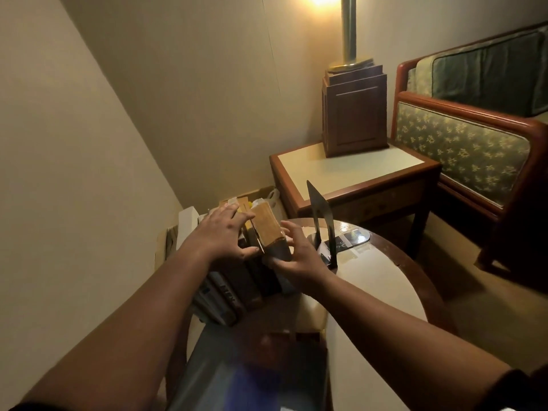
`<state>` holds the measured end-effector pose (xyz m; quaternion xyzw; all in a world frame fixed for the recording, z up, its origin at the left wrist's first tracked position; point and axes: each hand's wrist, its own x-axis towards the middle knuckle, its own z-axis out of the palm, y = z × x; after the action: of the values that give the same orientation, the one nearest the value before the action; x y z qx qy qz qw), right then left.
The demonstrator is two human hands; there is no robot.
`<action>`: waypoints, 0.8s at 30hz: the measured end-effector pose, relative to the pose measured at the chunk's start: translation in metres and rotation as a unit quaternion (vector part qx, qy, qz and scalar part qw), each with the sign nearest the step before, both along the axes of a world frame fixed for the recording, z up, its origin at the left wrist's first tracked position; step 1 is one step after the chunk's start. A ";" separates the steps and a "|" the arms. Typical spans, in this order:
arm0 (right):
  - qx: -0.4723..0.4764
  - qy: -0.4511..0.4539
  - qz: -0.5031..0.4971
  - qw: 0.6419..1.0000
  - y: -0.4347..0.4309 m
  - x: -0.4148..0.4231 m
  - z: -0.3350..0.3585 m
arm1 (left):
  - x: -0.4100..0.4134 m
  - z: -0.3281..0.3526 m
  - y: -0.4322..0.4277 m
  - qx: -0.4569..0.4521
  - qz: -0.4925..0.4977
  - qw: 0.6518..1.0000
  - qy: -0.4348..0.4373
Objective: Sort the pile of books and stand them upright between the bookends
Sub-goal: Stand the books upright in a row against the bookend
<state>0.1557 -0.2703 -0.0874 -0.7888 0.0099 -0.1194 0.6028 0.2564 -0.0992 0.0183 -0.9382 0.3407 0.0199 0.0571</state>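
Note:
Several dark books stand upright in a row on the left part of a round table. My left hand lies flat on their tops, fingers spread. At the right end of the row stands a thick book with yellowed page edges, tilted slightly. My right hand grips its near right side, thumb and fingers around the spine edge. A black metal bookend stands upright just right of my right hand, a small gap away from the book. No left bookend is in view.
A square side table with a lamp base stands behind. An upholstered armchair is at right. Cardboard boxes and a bag sit on the floor behind the books. A dark blurred object lies at the table's near edge.

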 end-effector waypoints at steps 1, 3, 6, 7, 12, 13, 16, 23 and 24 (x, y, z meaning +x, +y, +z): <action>0.031 0.030 0.021 0.999 -0.005 -0.001 -0.011 | 0.000 0.002 -0.002 -0.003 -0.002 1.000 0.015; 0.028 0.086 0.050 0.995 -0.014 -0.001 -0.030 | 0.000 0.009 -0.007 -0.021 -0.001 0.999 0.044; -0.078 0.085 0.053 0.992 -0.020 0.008 -0.051 | 0.003 0.015 -0.016 -0.024 -0.019 0.999 0.039; -0.097 0.079 0.053 0.991 -0.020 0.013 -0.057 | 0.004 0.014 -0.018 -0.013 -0.038 0.999 0.025; -0.128 0.050 0.050 0.989 -0.014 0.034 -0.076 | 0.014 0.002 -0.022 -0.055 -0.055 0.995 0.055; -0.131 0.041 0.054 0.989 -0.015 0.037 -0.079 | 0.017 0.000 -0.022 -0.067 -0.054 0.995 0.059; -0.140 0.024 0.053 0.988 -0.019 0.044 -0.085 | 0.022 -0.004 -0.024 -0.049 -0.059 0.996 0.047; -0.145 0.021 0.050 0.988 -0.019 0.043 -0.086 | 0.017 -0.002 -0.032 -0.033 -0.049 0.997 0.052; -0.144 0.028 0.054 0.988 -0.020 0.042 -0.085 | 0.016 -0.001 -0.033 -0.028 -0.046 0.997 0.051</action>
<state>0.1977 -0.2904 -0.1728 -0.8698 -0.0331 -0.0653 0.4880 0.2723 -0.1324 0.0170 -0.9205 0.3866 0.0559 0.0139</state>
